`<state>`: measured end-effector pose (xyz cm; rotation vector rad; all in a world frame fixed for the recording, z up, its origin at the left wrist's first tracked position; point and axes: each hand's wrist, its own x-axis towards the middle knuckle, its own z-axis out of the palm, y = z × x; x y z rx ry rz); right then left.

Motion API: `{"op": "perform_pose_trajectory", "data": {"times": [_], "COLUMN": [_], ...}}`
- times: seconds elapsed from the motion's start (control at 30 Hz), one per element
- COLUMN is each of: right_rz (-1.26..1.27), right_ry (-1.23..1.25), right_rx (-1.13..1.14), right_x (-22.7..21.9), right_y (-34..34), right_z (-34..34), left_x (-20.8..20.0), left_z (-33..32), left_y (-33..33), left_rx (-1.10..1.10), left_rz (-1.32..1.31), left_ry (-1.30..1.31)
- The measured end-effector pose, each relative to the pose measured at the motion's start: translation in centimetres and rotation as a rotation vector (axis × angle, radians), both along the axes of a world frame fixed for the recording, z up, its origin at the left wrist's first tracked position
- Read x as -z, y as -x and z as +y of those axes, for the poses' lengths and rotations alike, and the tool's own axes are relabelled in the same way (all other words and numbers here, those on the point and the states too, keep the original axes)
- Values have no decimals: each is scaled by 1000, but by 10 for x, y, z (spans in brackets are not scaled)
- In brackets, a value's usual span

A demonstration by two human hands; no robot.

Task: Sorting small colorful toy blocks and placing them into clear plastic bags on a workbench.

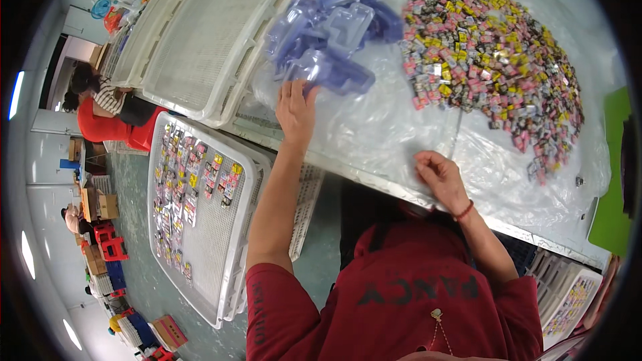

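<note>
Your left hand (295,108) reaches forward across the table (374,180), fingers spread and flat, fingertips touching the near edge of a heap of clear bluish plastic trays (331,27); it grips nothing that you can see. The trays lie jumbled on the clear plastic sheet (394,127) that covers the table, at its far left part. Your right hand (439,177) rests near the table's front edge on the same sheet, fingers curled loosely inward; you cannot tell whether it pinches anything. Right of the trays, well apart from both hands, a broad pile of small coloured packets (495,60), pink, yellow and black, spreads over the sheet. Left of the tray heap, white mesh racks (200,40) lie stacked and overlapping. Below your left arm, off the table, another white mesh rack (200,214) carries rows of small filled packs along its left part. A green board (612,180) stands at the right rim. At the far left, a person in red and a person in stripes (100,103) sit beside boxes and red stools (110,244) on the floor.
</note>
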<state>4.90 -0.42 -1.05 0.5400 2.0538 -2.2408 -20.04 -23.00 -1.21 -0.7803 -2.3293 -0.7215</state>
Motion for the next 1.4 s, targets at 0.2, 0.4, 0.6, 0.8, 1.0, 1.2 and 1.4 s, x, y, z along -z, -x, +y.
{"op": "perform_pose_trajectory", "data": {"times": [0.2,0.4,0.6,0.8,1.0,1.2,1.4], "right_rz": [-8,188,272,339,335,392,402], "right_ry": [-3,-295,-553,-604,-596,-590,-589], "right_rx": [19,101,47,-41,-31,-8,-18], "right_x": [4,-14,5,5,7,10,11], "right_y": [-5,23,87,105,102,104,106], "right_z": [4,-9,-6,-9,-9,-9,-6], "left_x": [-41,-18,-18,-23,-35,-36,-37], "left_z": [23,27,33,23,24,23,24], "left_y": [-55,-101,-75,-61,-52,-46,-41], "left_rx": [99,431,444,466,535,549,541], "left_rz": [16,-6,-32,-293,-510,-556,-610], "left_ry": [-41,129,199,65,60,95,109]}}
